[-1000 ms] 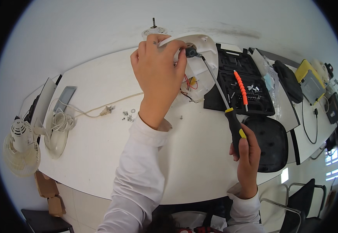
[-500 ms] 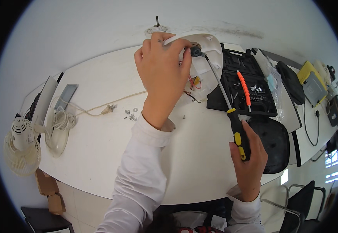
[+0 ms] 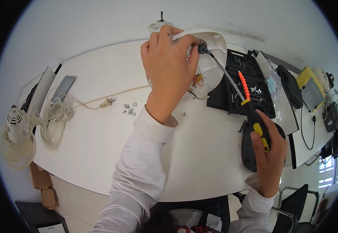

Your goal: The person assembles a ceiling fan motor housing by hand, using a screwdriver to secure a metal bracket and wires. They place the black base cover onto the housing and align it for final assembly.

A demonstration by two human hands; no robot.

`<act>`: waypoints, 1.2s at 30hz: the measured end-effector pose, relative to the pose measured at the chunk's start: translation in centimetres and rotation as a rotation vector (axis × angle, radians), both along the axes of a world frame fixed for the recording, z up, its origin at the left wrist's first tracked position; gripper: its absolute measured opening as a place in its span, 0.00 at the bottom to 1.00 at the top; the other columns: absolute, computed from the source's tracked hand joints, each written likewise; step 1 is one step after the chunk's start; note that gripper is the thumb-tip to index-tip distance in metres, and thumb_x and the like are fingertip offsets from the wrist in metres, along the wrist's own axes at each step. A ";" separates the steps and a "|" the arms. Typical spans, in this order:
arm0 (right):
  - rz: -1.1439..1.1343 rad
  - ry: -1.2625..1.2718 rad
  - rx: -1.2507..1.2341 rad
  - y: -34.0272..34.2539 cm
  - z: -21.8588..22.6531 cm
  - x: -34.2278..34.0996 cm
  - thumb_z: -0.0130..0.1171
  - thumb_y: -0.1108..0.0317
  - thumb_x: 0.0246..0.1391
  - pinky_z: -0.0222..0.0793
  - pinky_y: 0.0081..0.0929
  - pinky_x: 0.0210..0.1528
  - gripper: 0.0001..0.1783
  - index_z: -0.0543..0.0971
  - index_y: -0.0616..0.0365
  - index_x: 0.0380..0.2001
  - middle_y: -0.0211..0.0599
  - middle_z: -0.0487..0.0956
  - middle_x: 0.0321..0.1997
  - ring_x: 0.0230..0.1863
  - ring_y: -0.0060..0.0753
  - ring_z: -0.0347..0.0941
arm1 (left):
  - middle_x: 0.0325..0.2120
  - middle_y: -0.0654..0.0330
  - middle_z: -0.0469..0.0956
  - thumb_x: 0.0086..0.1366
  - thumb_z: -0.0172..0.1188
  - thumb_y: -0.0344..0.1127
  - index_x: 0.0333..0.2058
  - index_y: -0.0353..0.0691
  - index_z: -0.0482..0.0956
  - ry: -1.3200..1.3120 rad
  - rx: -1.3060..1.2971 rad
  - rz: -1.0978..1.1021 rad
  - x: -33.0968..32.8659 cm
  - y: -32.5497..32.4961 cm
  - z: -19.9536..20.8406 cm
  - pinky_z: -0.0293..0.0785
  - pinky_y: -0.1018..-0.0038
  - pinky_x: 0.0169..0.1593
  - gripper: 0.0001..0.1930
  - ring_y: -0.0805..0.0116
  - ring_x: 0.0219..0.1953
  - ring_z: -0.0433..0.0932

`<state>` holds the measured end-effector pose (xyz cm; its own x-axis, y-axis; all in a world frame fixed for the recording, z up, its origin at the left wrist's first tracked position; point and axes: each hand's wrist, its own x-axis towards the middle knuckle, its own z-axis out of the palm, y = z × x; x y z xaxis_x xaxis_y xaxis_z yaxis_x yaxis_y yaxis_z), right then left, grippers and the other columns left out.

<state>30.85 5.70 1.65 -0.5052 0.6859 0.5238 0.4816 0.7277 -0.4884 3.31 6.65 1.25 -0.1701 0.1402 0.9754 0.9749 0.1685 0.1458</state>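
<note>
At the far middle of the table, my left hand (image 3: 171,64) grips a white plastic housing (image 3: 218,58), its thumb and forefinger around a small dark grey part (image 3: 202,48) on it. Red and dark wires (image 3: 198,80) hang out below the housing. My right hand (image 3: 273,153) is closed on the black and yellow handle of a screwdriver (image 3: 253,115). Its long shaft slants up to the left, and the tip meets the grey part. Behind my left hand stands a white round piece with a metal shaft (image 3: 160,25). The left fingertips are partly hidden.
An open black tool case (image 3: 231,106) with an orange flexible shaft (image 3: 243,85) lies right, a black rounded panel (image 3: 249,155) near it. Loose screws and washers (image 3: 129,110), a plug (image 3: 107,102) and a grey tray (image 3: 66,87) lie left. A cream fan (image 3: 17,132) stands at the left edge.
My right hand has swung to the right with the screwdriver handle, so the shaft leans more. My left hand and the housing have shifted slightly right; the tip stays at the grey part.
</note>
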 end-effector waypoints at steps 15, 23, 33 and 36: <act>0.739 1.005 -1.846 1.5 -2.4 1.0 0.33 0.45 0.71 0.47 0.11 0.12 0.37 0.53 0.66 0.68 0.24 0.63 0.20 0.10 0.10 0.49 | 0.37 0.73 0.76 0.51 0.68 0.36 0.27 0.57 0.84 -0.001 -0.017 0.005 0.4 0.2 0.0 0.64 0.69 0.44 0.05 0.71 0.37 0.73; 1.174 1.626 -2.201 0.4 -4.7 -0.4 0.31 0.44 0.70 0.51 0.16 0.15 0.37 0.47 0.59 0.71 0.24 0.64 0.22 0.11 0.13 0.50 | 0.37 0.73 0.76 0.52 0.67 0.35 0.28 0.57 0.84 -0.001 -0.012 0.007 0.3 0.2 0.0 0.63 0.68 0.45 0.05 0.70 0.37 0.73; 0.491 0.605 -1.172 1.2 -1.4 0.5 0.56 0.66 0.60 0.56 0.14 0.20 0.24 0.67 0.63 0.57 0.33 0.73 0.39 0.19 0.11 0.59 | 0.37 0.73 0.75 0.52 0.67 0.35 0.28 0.57 0.84 -0.018 -0.035 0.011 0.2 -0.1 0.1 0.63 0.68 0.44 0.05 0.70 0.36 0.72; 0.135 0.099 -0.502 1.1 -1.0 -0.3 0.57 0.70 0.59 0.63 0.18 0.24 0.20 0.70 0.63 0.54 0.37 0.74 0.40 0.21 0.21 0.67 | 0.37 0.73 0.75 0.51 0.67 0.35 0.28 0.57 0.84 -0.016 0.000 -0.005 0.2 0.0 0.1 0.63 0.68 0.44 0.05 0.70 0.36 0.72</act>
<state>30.58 6.78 0.65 -0.5714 0.7966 0.1972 0.3339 0.4452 -0.8309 3.48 6.70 1.31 -0.1848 0.1411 0.9726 0.9732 0.1640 0.1611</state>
